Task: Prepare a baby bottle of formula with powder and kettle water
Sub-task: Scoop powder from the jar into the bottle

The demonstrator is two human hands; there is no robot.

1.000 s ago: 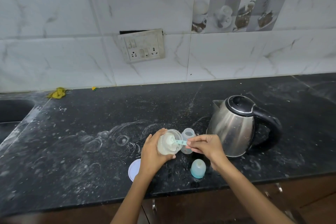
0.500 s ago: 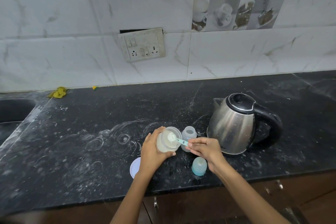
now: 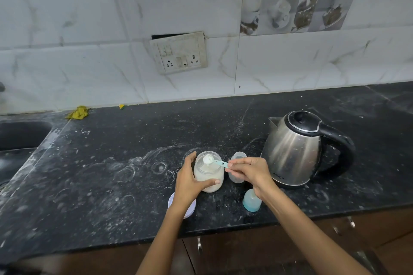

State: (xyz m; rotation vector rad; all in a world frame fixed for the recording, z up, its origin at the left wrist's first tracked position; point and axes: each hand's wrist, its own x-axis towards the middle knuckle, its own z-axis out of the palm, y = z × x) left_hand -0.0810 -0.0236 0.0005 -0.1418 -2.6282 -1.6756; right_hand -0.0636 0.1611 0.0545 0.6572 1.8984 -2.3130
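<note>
Fingers of your right hand pinched the handle of a little blue scoop. Its bowl was heaped with white powder and sat over the open mouth of the powder jar. Your left hand held that jar, with the thumb curled round its front and the other fingers up along its far side. The jar stood on the black worktop and was partly full of powder. Just behind your right fingers stood the small clear baby bottle, open at the top. Near your right wrist lay a blue cap. Under your left wrist was a white lid. Past your right hand stood the shiny kettle, with its lid shut and its black handle pointing away from the bottle.
</note>
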